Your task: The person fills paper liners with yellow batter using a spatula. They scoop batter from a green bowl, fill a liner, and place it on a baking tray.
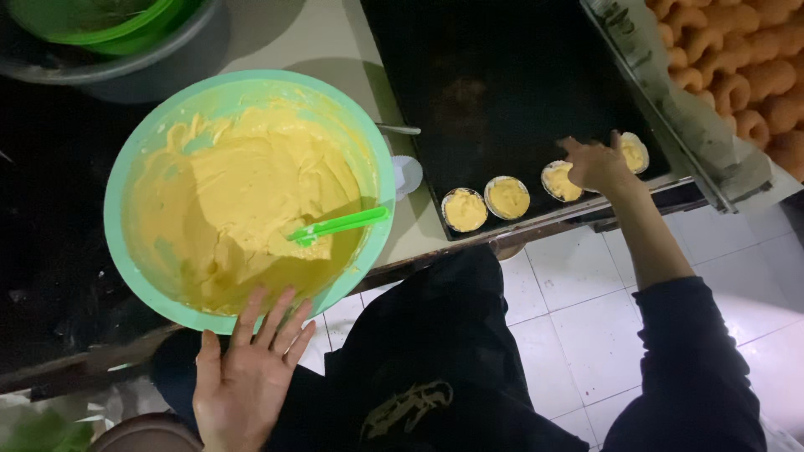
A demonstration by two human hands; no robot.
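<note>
A big light-green bowl (134,159) holds yellow batter, and a bright green spatula (339,224) rests in it. My left hand (247,377) is flat and open under the bowl's near rim, palm up, fingers touching the rim. On a black baking tray (502,75), several small cups filled with batter stand in a row along the near edge: one (465,209), another (507,197), another (559,180). My right hand (596,163) reaches over that row, fingers on or just above the cups between the third and the rightmost cup (634,152); whether it grips one I cannot tell.
A tray of curved brown baked pieces (737,75) lies at the top right behind a plastic-covered edge. A grey basin with a green bowl inside (100,33) sits at the top left. A small white lid (408,174) lies beside the big bowl. White floor tiles (578,318) show below.
</note>
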